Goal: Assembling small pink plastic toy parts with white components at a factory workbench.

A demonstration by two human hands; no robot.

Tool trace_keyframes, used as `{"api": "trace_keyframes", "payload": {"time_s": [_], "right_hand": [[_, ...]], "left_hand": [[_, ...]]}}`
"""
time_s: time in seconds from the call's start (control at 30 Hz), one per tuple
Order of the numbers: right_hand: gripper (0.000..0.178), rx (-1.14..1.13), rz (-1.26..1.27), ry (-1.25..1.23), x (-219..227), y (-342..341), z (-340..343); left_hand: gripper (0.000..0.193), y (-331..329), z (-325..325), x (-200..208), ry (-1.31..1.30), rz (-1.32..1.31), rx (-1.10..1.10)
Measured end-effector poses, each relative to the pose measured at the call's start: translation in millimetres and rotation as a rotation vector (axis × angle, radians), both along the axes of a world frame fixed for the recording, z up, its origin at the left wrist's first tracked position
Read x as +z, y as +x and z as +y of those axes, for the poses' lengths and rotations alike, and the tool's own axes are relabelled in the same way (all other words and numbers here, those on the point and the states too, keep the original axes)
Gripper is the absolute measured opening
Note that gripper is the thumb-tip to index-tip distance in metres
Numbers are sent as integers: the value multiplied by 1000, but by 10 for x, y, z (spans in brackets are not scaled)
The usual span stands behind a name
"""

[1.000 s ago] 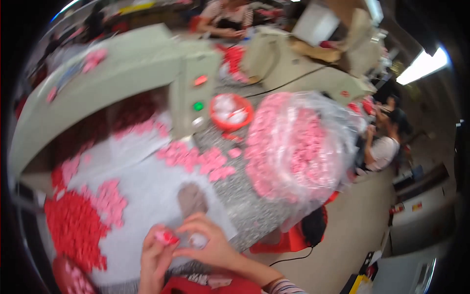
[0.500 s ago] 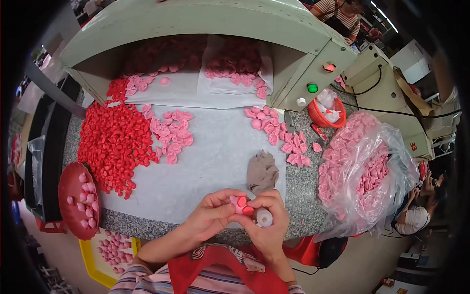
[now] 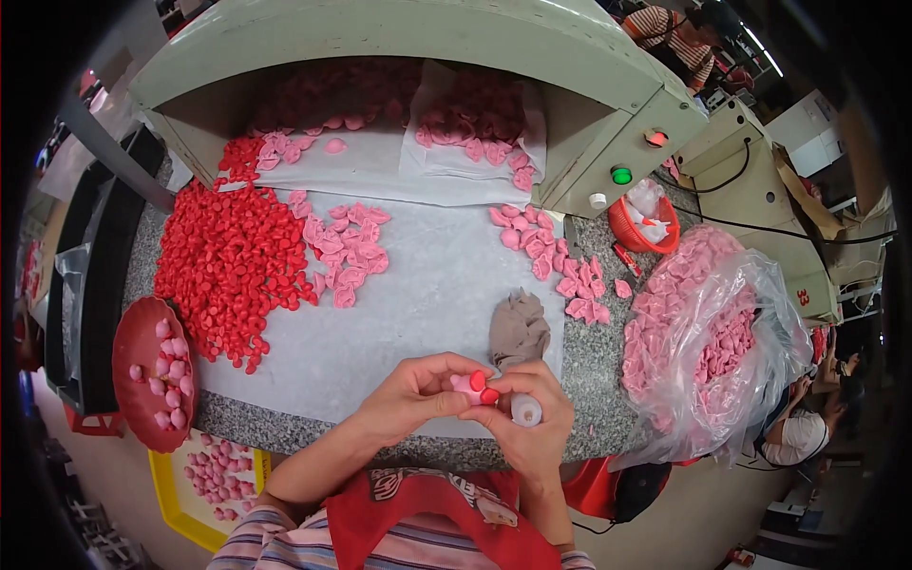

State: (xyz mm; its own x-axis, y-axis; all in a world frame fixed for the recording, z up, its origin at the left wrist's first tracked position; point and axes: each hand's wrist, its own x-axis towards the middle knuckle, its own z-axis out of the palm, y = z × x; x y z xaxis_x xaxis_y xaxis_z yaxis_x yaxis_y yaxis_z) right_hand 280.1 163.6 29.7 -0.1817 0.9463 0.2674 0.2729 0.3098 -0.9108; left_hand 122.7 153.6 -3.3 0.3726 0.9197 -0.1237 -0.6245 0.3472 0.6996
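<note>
Low over the table's near edge, my left hand (image 3: 415, 396) pinches a small pink soft-looking piece (image 3: 462, 382) with two red rounded parts (image 3: 484, 389) on its right end. My right hand (image 3: 538, 454) meets it there, thumb and fingertips at the red parts. Tucked in the same right hand is a small whitish, translucent bottle (image 3: 525, 410) with a round end facing up. How far the right fingertips press on the red parts is hard to see. Just beyond the hands, a crumpled grey-brown cloth (image 3: 520, 328) lies on the white sheet (image 3: 427, 256).
Heaped red pieces (image 3: 228, 266) and loose pink pieces (image 3: 347, 249) cover the left. Behind stands a pale green machine (image 3: 399, 38) with an open mouth. A plastic bag of pink pieces (image 3: 760, 351), an orange basket (image 3: 632, 233), a red dish (image 3: 142, 380) and a yellow tray (image 3: 180, 513) surround me.
The view has shifted slightly. Both hands keep nearly the same hold, with the pink piece turned a little between them.
</note>
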Motion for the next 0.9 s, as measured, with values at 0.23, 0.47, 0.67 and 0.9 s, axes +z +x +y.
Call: {"api": "trace_keyframes", "payload": {"time_s": [0.23,0.47,0.67,0.9], "right_hand": [[32,-172,114,100,41,-327,-96],[29,-99,-54,188,-12,-438,-235],[24,-57,55,143,-33,-603,-362],[22,-24,95,147,-79,-682,-480]], "left_hand": [[38,49,-145,-175,-133,-492,-16],[39,12,-223,-237,-41,-751,20],[35,-164,-325,-129,11,-514,91],[37,-249,-543,-122,-20,-450,192]]}}
